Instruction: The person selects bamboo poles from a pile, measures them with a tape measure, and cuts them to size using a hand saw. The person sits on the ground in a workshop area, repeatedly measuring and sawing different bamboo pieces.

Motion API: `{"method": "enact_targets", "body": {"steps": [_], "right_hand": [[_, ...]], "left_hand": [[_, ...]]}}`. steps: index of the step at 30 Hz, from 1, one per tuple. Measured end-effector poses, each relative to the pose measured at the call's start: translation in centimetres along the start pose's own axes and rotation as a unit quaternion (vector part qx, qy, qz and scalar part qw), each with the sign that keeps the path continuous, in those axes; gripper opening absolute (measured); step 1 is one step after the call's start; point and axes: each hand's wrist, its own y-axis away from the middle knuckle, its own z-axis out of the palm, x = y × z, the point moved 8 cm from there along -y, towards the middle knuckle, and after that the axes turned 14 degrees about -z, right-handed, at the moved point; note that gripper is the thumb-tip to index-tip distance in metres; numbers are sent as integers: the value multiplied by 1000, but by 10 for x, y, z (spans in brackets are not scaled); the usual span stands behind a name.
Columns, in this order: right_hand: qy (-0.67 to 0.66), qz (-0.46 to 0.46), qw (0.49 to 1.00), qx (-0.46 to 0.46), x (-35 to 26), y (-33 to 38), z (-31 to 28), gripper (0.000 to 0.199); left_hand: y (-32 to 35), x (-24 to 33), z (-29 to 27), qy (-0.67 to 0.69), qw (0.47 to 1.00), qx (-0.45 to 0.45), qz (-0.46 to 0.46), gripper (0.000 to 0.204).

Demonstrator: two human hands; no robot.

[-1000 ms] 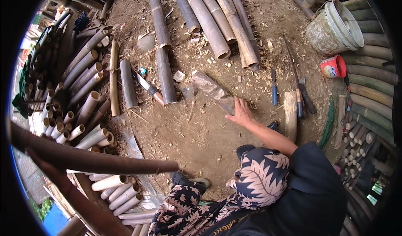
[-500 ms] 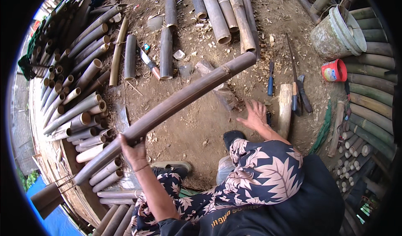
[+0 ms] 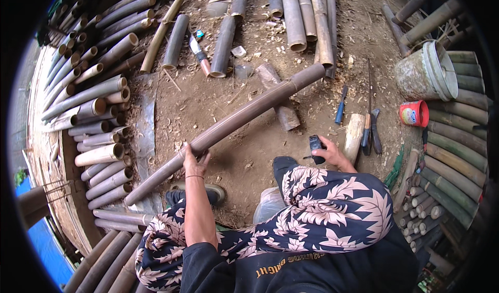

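Observation:
My left hand [image 3: 195,164] grips a long brown bamboo pole [image 3: 234,120] from below, near its lower-left third. The pole slants up to the right, and its upper part lies over a short wooden block [image 3: 286,115] on the dirt. In my right hand [image 3: 332,154] is a small black boxy object [image 3: 316,146], held just right of the pole by my knee; its exact kind is unclear. Beside that hand lies a pale wood billet [image 3: 354,134]. A blue-handled chisel [image 3: 341,106] and two long-handled blades [image 3: 367,129] rest close by.
Cut bamboo tubes [image 3: 104,93] are stacked at the left. Longer poles [image 3: 294,23] lie at the far side, near a knife [image 3: 197,51]. To the right stand a dirty white bucket [image 3: 418,75] and a red tub [image 3: 414,113], beside a bamboo wall [image 3: 452,147].
My right hand, open and empty before, now holds the black object. The pole's lower end has swung right and nearer, and the whole view has shifted.

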Motion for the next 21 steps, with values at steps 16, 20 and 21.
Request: {"method": "enact_targets", "body": {"steps": [16, 20, 21], "right_hand": [[178, -274, 913, -246, -204, -128, 144, 71], [317, -279, 858, -293, -207, -142, 156, 65], [361, -265, 854, -266, -196, -155, 130, 62]], "left_hand": [[122, -103, 115, -260, 905, -337, 10, 31], [82, -63, 85, -349, 873, -282, 193, 28], [92, -35, 79, -233, 914, -310, 117, 26]]}}
